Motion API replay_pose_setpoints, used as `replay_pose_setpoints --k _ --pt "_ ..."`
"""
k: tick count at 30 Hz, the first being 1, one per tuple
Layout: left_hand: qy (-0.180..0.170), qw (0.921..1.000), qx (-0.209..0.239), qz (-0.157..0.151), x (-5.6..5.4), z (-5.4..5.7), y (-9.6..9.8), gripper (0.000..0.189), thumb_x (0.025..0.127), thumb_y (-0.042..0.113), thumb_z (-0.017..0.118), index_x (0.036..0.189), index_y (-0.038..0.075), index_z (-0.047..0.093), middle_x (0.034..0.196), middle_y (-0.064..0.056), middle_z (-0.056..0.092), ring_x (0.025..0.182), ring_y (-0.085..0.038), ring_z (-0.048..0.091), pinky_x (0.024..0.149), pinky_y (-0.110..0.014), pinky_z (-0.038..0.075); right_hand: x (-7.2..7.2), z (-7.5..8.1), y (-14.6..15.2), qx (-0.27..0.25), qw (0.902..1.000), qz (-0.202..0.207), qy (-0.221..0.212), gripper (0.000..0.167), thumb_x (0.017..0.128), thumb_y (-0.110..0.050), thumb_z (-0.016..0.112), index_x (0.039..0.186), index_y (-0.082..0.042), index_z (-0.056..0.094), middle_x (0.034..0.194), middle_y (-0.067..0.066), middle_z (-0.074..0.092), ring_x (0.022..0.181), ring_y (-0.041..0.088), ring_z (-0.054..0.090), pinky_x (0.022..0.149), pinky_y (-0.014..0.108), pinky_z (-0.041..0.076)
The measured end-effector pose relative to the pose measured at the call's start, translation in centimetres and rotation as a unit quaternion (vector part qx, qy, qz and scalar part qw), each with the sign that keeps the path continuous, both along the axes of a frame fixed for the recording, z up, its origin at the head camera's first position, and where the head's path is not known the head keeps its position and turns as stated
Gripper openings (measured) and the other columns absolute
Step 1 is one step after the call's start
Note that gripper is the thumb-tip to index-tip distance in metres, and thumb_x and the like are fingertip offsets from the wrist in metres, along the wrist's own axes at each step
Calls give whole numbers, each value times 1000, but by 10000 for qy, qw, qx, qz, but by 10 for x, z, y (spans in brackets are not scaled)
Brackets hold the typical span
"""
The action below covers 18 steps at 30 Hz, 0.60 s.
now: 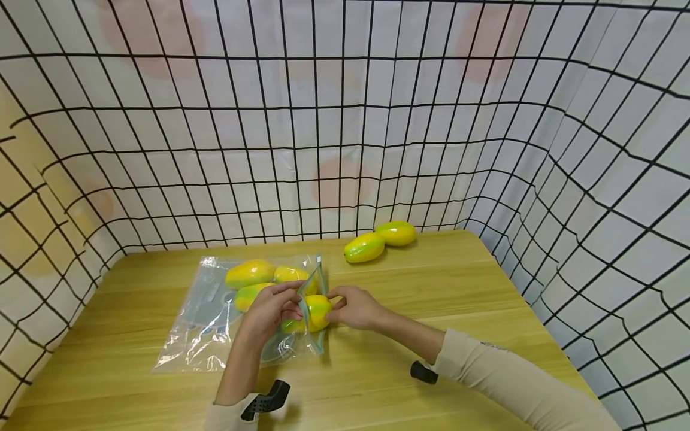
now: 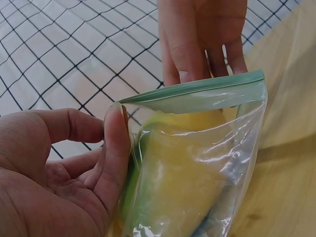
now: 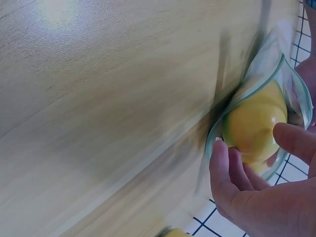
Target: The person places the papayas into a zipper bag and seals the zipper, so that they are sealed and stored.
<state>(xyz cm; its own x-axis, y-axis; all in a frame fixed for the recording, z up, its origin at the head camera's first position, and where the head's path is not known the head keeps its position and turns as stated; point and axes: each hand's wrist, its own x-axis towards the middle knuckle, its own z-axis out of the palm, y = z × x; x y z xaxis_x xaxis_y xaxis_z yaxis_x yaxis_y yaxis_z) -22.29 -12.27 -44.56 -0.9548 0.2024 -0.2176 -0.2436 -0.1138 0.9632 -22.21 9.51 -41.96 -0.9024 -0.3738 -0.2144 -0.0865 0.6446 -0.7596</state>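
On the tabletop (image 1: 458, 275), a clear bag (image 1: 202, 323) is pinched at its mouth by the left hand (image 1: 271, 308), a yellow fruit (image 1: 319, 312) is gripped there by the right hand (image 1: 358, 308), more fruits (image 1: 250, 274) are enclosed inside.

The bag (image 1: 185, 344) lies on the table (image 1: 447, 287), left of centre, its mouth toward the right. Several packed fruits (image 1: 250, 273) lie inside. Another fruit (image 1: 318, 312) is at the mouth, between the left hand (image 1: 272, 308) on its left and the right hand (image 1: 358, 307) on its right. Two loose fruits (image 1: 364, 247) lie behind the right hand, near the mesh (image 1: 323, 107) at the table's back.
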Motion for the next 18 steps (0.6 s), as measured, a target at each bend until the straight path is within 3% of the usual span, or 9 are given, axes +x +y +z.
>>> replay_pose_setpoints --k 9,18 --pt "19 10000 33 -33 -1 0 1 48 95 1 53 143 -7 51 78 -5 62 56 -10 63 61 -20 60 0 0 6 35 9999 -108 31 35 87 -22 77 117 -6 69 104 11 73 90 19 68 73 31 58" --pt "23 9999 89 -50 0 0 2 48 96 0 52 143 -8 50 81 -6 62 57 -10 63 61 -20 59 3 0 5 -117 9999 7 12 40 88 -18 76 125 -4 68 110 15 74 97 22 70 77 34 60"
